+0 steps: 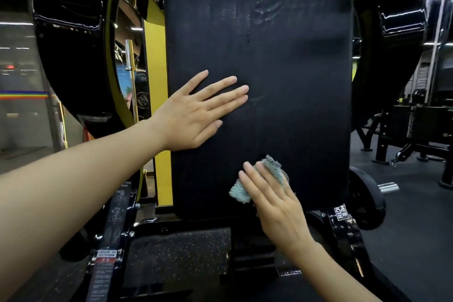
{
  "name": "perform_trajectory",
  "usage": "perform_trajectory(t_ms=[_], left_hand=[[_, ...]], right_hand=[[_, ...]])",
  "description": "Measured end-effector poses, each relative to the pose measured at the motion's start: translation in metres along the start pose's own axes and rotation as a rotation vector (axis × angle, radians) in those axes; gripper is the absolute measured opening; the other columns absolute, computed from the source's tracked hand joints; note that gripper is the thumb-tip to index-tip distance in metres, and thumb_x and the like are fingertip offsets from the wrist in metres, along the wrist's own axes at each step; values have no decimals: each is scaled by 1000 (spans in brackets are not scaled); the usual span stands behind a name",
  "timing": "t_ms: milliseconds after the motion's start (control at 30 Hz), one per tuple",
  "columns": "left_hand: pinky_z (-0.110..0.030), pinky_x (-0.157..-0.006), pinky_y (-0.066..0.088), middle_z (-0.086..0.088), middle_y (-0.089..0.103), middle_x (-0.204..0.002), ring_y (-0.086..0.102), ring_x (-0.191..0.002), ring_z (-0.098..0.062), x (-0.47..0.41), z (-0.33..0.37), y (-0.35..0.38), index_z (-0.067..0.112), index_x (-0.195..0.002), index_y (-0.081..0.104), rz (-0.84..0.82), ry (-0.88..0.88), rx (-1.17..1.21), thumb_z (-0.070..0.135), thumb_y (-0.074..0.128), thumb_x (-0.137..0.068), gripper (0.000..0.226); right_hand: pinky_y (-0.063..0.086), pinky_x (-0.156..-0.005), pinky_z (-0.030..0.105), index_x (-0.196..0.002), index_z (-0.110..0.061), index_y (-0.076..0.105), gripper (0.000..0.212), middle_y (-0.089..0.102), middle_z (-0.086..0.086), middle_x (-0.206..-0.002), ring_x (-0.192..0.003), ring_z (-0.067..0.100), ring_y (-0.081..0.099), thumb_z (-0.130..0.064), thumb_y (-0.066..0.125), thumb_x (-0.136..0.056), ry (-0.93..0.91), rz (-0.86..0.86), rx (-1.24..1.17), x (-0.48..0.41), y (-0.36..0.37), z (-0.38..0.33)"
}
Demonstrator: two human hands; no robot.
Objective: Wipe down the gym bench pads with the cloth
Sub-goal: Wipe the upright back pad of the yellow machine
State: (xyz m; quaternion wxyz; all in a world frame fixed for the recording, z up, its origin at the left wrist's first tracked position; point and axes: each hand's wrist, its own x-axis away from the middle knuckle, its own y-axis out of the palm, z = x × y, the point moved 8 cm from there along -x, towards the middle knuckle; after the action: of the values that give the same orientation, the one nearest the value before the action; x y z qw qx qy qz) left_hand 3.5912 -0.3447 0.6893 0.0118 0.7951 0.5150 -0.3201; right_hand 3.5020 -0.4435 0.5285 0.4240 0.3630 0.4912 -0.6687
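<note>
Nearest, low in the scene, a speckled dark rubbery block (179,252) is seen within the glossy black steel frame (117,223); whether it counts as a pad can't be told.

Just past it, the small pale teal knitted cloth (241,193) is pressed flat against the bottom of the tall black upholstered back pad (282,68), slightly right of centre. It's pinned there by the right hand (272,206), fingers laid out straight over it rather than curled round; the thumb is hidden, so a pinch underneath can't be ruled out.

A bit farther up and to the left, the left hand (196,115) is spread flat on the pad with fingers apart, nothing held, probably just for bracing.

Handling-wise: the cloth looks light, soft and floppy, so it's likely to bunch or slip unless palm pressure is kept over its middle. The pad looks firm with a slightly grippy skin, so some drag should be expected.

Higher up, faint smeary marks (266,11) are visible on the pad. Far left, a chrome barbell (131,76) is stood upright by a yellow post (154,56).
</note>
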Motion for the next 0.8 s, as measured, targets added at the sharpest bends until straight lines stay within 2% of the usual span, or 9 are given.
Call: perform_trajectory(t_ms=[100, 200, 367, 467, 567, 633, 800], left_hand=[[-53, -121, 11, 2, 12, -165, 8, -153, -20, 1, 3, 0, 19, -158, 15, -4, -6, -4, 34, 23, -101, 60], [-54, -121, 12, 3, 13, -165, 9, -153, -20, 1, 6, 1, 19, -158, 16, 1, -7, 1, 33, 24, -101, 59], [-54, -121, 10, 4, 11, -165, 8, -153, -20, 2, 8, 3, 21, -158, 15, -6, 3, -10, 33, 23, -101, 59], [-54, -121, 9, 4, 11, -165, 8, -153, -21, 2, 8, 4, 21, -158, 15, -7, 5, -19, 33, 22, -102, 58], [-54, -121, 9, 3, 12, -165, 8, -153, -21, 2, 10, 4, 21, -158, 15, -14, -1, -22, 33, 23, -102, 58], [-54, -121, 9, 3, 11, -165, 7, -153, -21, 3, 12, 3, 20, -158, 14, -23, -9, -28, 33, 23, -102, 59], [-57, -120, 9, 3, 12, -165, 9, -153, -23, 4, 21, 3, 20, -158, 15, -38, -11, -41, 32, 24, -101, 60]], right_hand=[[39, -109, 49, -150, -13, 36, 65, 35, 2, -158, -149, 21, 24, 9, 45, -90, 160, 72, -71, 3, 7, -10], [31, -113, 52, -152, -11, 33, 72, 29, 2, -161, -151, 24, 18, 11, 52, -86, 253, 94, -172, -2, 21, -41], [34, -115, 48, -154, -18, 26, 72, 25, -2, -162, -151, 21, 16, -2, 41, -86, 75, -15, -187, -20, 43, -96], [24, -120, 42, -153, -20, 33, 68, 29, -4, -161, -150, 18, 20, -4, 46, -89, -107, -66, -154, -24, 46, -106], [21, -122, 39, -153, -20, 32, 67, 28, -4, -160, -150, 16, 19, -6, 55, -91, -220, -93, -120, -22, 41, -93], [22, -121, 39, -152, -19, 34, 63, 29, -3, -160, -150, 16, 20, -6, 53, -93, -224, -84, -99, -18, 36, -78], [38, -111, 44, -150, -16, 39, 56, 35, -1, -158, -147, 17, 29, -1, 44, -96, -151, -15, -78, 3, 14, -24]])
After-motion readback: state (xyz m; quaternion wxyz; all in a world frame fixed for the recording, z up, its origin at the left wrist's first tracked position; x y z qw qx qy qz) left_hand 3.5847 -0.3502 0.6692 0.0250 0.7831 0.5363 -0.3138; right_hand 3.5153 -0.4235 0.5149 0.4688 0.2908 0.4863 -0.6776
